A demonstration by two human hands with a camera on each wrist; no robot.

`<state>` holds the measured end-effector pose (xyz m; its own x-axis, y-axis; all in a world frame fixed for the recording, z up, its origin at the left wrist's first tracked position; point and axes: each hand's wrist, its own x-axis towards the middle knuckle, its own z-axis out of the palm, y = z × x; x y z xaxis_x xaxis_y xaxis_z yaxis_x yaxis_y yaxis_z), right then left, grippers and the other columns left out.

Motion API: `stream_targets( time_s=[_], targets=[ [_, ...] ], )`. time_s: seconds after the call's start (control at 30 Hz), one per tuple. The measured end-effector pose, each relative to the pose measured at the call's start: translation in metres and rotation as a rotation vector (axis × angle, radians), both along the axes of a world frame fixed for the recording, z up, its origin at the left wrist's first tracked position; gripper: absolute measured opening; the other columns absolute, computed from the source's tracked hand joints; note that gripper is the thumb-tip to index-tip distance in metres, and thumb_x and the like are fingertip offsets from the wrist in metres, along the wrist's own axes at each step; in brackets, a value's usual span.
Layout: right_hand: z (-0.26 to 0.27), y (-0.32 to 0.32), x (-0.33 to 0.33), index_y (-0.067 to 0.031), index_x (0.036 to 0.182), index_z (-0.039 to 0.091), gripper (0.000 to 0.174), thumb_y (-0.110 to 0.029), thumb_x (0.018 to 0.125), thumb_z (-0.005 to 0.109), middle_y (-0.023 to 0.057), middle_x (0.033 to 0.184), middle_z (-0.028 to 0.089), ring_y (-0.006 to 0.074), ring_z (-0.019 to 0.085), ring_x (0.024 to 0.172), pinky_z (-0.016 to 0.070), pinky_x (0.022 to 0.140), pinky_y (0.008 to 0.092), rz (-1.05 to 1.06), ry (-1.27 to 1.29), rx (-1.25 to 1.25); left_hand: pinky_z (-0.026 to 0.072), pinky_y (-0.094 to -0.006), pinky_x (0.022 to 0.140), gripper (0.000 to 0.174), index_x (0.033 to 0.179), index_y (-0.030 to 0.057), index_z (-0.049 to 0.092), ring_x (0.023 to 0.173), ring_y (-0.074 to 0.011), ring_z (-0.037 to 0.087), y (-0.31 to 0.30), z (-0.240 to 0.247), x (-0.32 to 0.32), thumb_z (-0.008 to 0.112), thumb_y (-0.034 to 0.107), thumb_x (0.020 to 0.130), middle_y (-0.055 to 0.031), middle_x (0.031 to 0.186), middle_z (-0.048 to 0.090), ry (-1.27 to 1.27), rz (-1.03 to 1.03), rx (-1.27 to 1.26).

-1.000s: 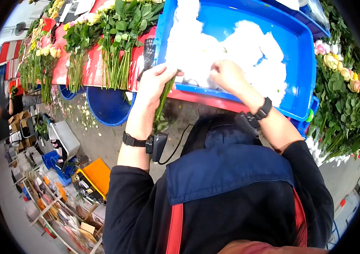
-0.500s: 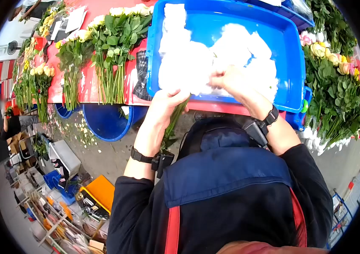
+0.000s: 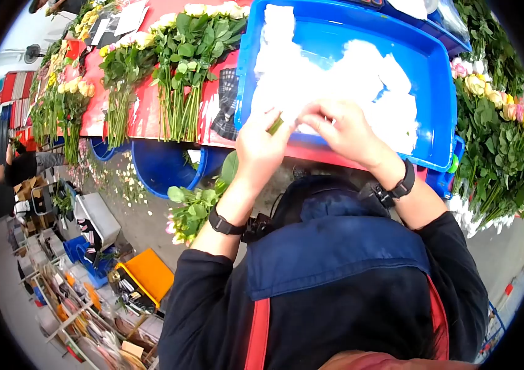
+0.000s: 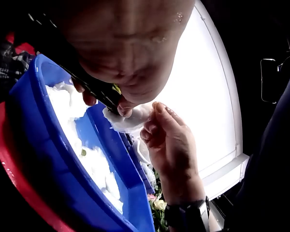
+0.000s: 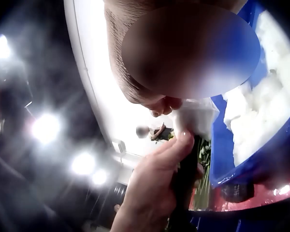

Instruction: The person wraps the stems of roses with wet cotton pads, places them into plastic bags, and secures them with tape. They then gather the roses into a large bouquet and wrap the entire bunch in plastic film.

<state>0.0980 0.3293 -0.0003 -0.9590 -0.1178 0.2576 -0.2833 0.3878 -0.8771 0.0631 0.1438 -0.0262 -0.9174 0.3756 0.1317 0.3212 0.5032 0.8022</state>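
Note:
A bunch of green stems is gripped in the left hand, its leaves and pale blooms hanging by the left forearm. At the stem ends is a wet white piece, seen in the left wrist view. The right hand pinches this piece between thumb and fingers, close beside the left hand. Both hands are over the near edge of a blue tray, which holds white fluffy material. In the right wrist view the right fingertips are partly hidden.
Bundles of stems with leaves lie on the red table to the left, by a dark checked cloth. More flowers lie at the right. Blue buckets stand below the table edge. Another person is at the far left.
The right hand has come out of the white material to the left hand with a white piece. The left hand has turned, and the leafy end of the bunch has swung out left.

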Motion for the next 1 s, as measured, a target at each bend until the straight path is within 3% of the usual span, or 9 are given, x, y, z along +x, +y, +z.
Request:
stream_targets(
  time_s=[0.07, 0.13, 0.33, 0.47, 0.63, 0.73, 0.87, 0.93, 1.0],
  targets=[
    [-0.009, -0.011, 0.01, -0.0014, 0.092, 0.066, 0.008, -0.005, 0.086, 0.06, 0.01, 0.081, 0.068, 0.0208, 0.064, 0.07, 0.0509, 0.067, 0.0316, 0.014, 0.049, 0.195, 0.0478, -0.0247, 0.061, 0.023, 0.105, -0.0015, 0.065, 0.069, -0.0104, 0.058, -0.007, -0.008, -0.013, 0.069, 0.01, 0.085, -0.0052, 0.097, 0.066, -0.344, 0.126, 0.195],
    [-0.02, -0.026, 0.015, -0.0034, 0.089, 0.063, 0.007, -0.009, 0.086, 0.062, 0.0134, 0.08, 0.065, 0.0254, 0.065, 0.072, 0.0505, 0.066, 0.0338, -0.071, -0.126, -0.095, 0.0461, -0.0216, 0.057, 0.025, 0.108, -0.0006, 0.062, 0.066, -0.0089, 0.058, -0.006, 0.029, -0.018, 0.067, 0.01, 0.086, -0.0057, 0.097, 0.066, -0.72, 0.124, 0.227],
    [-0.026, -0.054, 0.017, -0.0002, 0.092, 0.063, 0.016, -0.015, 0.087, 0.067, 0.0072, 0.078, 0.066, 0.0169, 0.063, 0.072, 0.05, 0.066, 0.032, 0.124, -0.516, -0.454, 0.05, -0.0265, 0.049, 0.018, 0.104, 0.0011, 0.054, 0.061, -0.0155, 0.061, -0.021, 0.018, -0.038, 0.061, 0.011, 0.09, -0.0114, 0.093, 0.064, -0.755, 0.049, 0.762],
    [-0.063, -0.086, 0.022, 0.0005, 0.095, 0.063, 0.029, -0.025, 0.085, 0.072, 0.0069, 0.079, 0.065, 0.0158, 0.06, 0.072, 0.0501, 0.069, 0.0324, 0.135, -0.396, -0.346, 0.0533, -0.0301, 0.056, 0.019, 0.1, 0.0016, 0.055, 0.068, -0.0179, 0.063, -0.035, 0.007, -0.054, 0.059, 0.018, 0.093, -0.0125, 0.093, 0.065, -1.046, -0.099, 0.95],
    [-0.065, -0.098, 0.018, 0.0011, 0.099, 0.065, 0.032, -0.03, 0.093, 0.061, 0.0138, 0.073, 0.06, 0.0119, 0.054, 0.069, 0.0474, 0.066, 0.0319, 0.117, -0.442, -0.281, 0.0538, -0.0354, 0.081, 0.039, 0.118, -0.005, 0.054, 0.09, -0.0227, 0.066, -0.03, 0.002, -0.034, 0.039, 0.027, 0.102, -0.0166, 0.104, 0.066, -0.83, 0.001, 0.694],
    [-0.07, -0.09, 0.021, 0.0019, 0.1, 0.066, 0.031, -0.028, 0.093, 0.06, 0.0151, 0.072, 0.06, 0.0114, 0.054, 0.069, 0.0477, 0.066, 0.032, 0.116, -0.601, -0.244, 0.0499, -0.0339, 0.088, 0.036, 0.119, -0.0038, 0.055, 0.097, -0.0197, 0.062, -0.049, -0.006, -0.02, 0.04, 0.024, 0.101, -0.0123, 0.108, 0.064, -0.755, -0.243, 0.652],
    [-0.043, -0.084, 0.033, 0.0005, 0.092, 0.07, 0.034, -0.033, 0.09, 0.063, 0.0135, 0.072, 0.064, 0.0096, 0.059, 0.068, 0.0483, 0.065, 0.0308, 0.133, -0.377, -0.348, 0.0518, -0.0274, 0.074, 0.031, 0.115, -0.0006, 0.06, 0.081, -0.0116, 0.063, -0.034, -0.01, -0.007, 0.068, 0.011, 0.087, -0.0066, 0.092, 0.067, -0.576, -0.194, 0.375],
    [-0.038, -0.056, 0.043, -0.0008, 0.091, 0.071, 0.035, -0.035, 0.088, 0.066, 0.0118, 0.073, 0.066, 0.0107, 0.06, 0.068, 0.0485, 0.066, 0.0304, 0.217, -0.444, 0.058, 0.0512, -0.0264, 0.065, 0.028, 0.112, 0.0008, 0.061, 0.07, -0.0093, 0.061, -0.027, -0.001, -0.002, 0.068, 0.013, 0.087, -0.0038, 0.083, 0.067, -0.664, -0.135, 0.328],
    [0.011, -0.025, 0.049, 0.0005, 0.097, 0.07, 0.034, -0.032, 0.085, 0.07, 0.0143, 0.083, 0.069, 0.0147, 0.064, 0.076, 0.05, 0.072, 0.0291, 0.053, -0.807, 0.027, 0.0478, -0.0243, 0.053, 0.025, 0.107, 0.0021, 0.062, 0.056, -0.0063, 0.055, -0.019, -0.002, 0.002, 0.069, 0.016, 0.087, -0.0009, 0.074, 0.064, -0.654, -0.132, 0.315]
  ],
)
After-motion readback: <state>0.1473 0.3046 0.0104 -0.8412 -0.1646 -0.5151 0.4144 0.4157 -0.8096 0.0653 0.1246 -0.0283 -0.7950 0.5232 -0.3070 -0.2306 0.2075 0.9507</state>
